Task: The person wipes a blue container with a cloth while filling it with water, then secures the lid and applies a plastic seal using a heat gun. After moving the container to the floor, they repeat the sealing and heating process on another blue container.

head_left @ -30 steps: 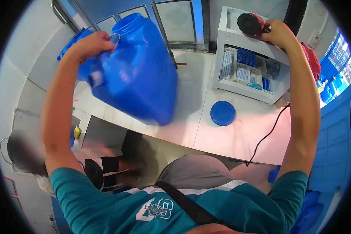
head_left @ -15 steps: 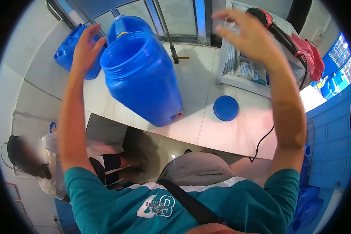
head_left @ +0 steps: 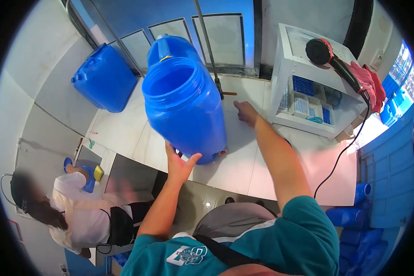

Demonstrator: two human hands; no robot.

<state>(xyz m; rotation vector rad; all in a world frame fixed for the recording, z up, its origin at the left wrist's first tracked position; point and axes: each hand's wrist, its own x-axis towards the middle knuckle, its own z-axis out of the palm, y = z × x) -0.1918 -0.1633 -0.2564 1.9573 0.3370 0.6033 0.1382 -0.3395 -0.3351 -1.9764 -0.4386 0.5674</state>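
A large blue jug (head_left: 186, 110) stands on the counter with its wide round mouth uncovered. Against its lower left side is my left hand (head_left: 181, 164), thumb and fingers spread, some fingertips hidden at the jug's base. Right of the jug, over the counter, my right hand (head_left: 247, 114) has its index finger extended and the others partly curled. Nothing shows in it. Just above that hand is a tap with an orange handle (head_left: 230, 93) on a vertical pipe. My right forearm covers the round blue lid, except perhaps a dark edge.
Another blue container (head_left: 106, 78) stands at the back left. A white cabinet (head_left: 285, 69) on the right bears a black-and-red hair dryer (head_left: 319, 51) and pink gloves (head_left: 365, 80); the dryer's cord crosses the counter (head_left: 267, 179). A person (head_left: 85, 207) works at lower left near a yellow sponge (head_left: 98, 173).
Both raised hands have come down, the left to the jug's lower side, the right to the counter area beside it. The view has shifted, showing more of the cabinet and the other person.
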